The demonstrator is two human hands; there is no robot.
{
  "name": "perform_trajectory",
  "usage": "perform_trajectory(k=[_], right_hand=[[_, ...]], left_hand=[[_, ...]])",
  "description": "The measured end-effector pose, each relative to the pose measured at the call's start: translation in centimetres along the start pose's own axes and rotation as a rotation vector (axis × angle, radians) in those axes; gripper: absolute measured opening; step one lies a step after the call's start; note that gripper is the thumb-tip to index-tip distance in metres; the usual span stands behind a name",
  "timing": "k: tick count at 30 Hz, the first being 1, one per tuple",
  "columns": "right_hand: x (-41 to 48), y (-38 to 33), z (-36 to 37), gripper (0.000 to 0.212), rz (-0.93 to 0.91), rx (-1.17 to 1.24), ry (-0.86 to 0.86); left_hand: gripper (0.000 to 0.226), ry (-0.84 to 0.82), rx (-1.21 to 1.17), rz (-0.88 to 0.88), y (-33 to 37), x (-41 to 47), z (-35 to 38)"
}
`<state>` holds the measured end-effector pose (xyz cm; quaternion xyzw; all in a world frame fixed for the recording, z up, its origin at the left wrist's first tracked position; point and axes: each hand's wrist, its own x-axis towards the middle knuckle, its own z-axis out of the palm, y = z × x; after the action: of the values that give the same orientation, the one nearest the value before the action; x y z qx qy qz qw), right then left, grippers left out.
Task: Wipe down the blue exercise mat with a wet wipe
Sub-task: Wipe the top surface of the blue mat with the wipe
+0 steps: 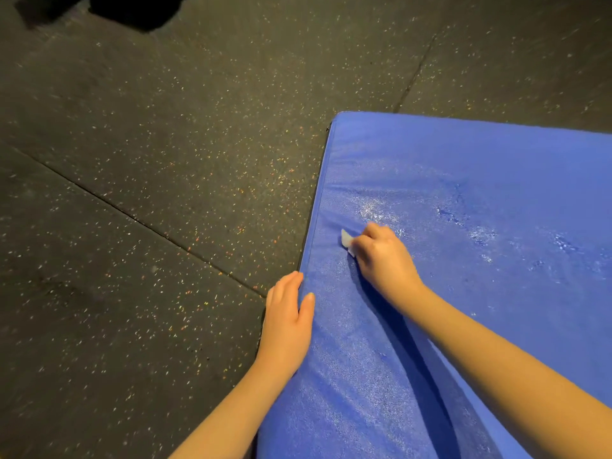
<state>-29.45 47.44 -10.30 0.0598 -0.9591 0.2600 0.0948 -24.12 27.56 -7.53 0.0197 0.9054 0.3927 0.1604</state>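
The blue exercise mat lies on the floor and fills the right half of the view, its far left corner pointing up the frame. Wet, shiny streaks show across its middle. My right hand presses on the mat near its left edge, fingers curled around a small white wet wipe that pokes out on the hand's left side. My left hand lies flat along the mat's left edge, with straight fingers on the side and the thumb on top of the mat.
Dark speckled rubber floor tiles with visible seams surround the mat on the left and beyond it. A black shape sits at the top left edge of the view.
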Motion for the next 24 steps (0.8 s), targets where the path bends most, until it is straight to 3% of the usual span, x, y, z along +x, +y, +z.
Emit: perform_trajectory(k=[3, 6, 8, 10, 11, 12, 14, 16, 19, 21, 24], right_hand=[[-2.9, -2.4, 0.3, 0.016, -0.123, 0.099, -0.140], [-2.0, -1.2, -0.1, 0.027, -0.250, 0.037, -0.216], [0.6, 0.3, -0.1, 0.033, -0.143, -0.021, -0.091], [2.2, 0.3, 0.5, 0.024, 0.037, 0.024, 0.037], [2.1, -0.6, 0.8, 0.014, 0.053, 0.068, 0.024], [1.7, -1.6, 1.4, 0.004, 0.007, 0.109, -0.023], [0.7, -3.2, 1.9, 0.020, -0.198, 0.154, -0.183], [1.8, -2.3, 1.9, 0.018, -0.303, 0.087, -0.274], [5.3, -0.1, 1.8, 0.021, -0.081, 0.055, -0.140], [5.5, -0.9, 2.2, 0.020, -0.030, 0.101, -0.109], [2.5, -2.9, 3.1, 0.016, -0.263, 0.123, -0.247]], left_hand=[[0.041, -0.066, 0.013, -0.009, 0.0, 2.7, -0.4], [0.040, -0.124, -0.003, -0.055, 0.9, 5.7, -1.0], [0.035, -0.182, -0.063, -0.124, 1.8, 7.4, -1.5], [0.019, -0.193, -0.131, -0.181, 2.3, 8.6, -1.6], [0.016, -0.174, -0.175, -0.216, 2.3, 9.0, -1.6], [0.016, -0.153, -0.223, -0.248, 2.3, 9.3, -1.7], [0.019, -0.140, -0.292, -0.307, 2.1, 9.6, -1.8], [0.020, -0.150, -0.319, -0.345, 1.8, 9.8, -1.9], [0.023, -0.151, -0.363, -0.377, 1.9, 9.9, -2.0], [0.026, -0.148, -0.377, -0.389, 2.2, 9.8, -2.1], [0.023, -0.142, -0.385, -0.386, 2.2, 9.9, -2.1]])
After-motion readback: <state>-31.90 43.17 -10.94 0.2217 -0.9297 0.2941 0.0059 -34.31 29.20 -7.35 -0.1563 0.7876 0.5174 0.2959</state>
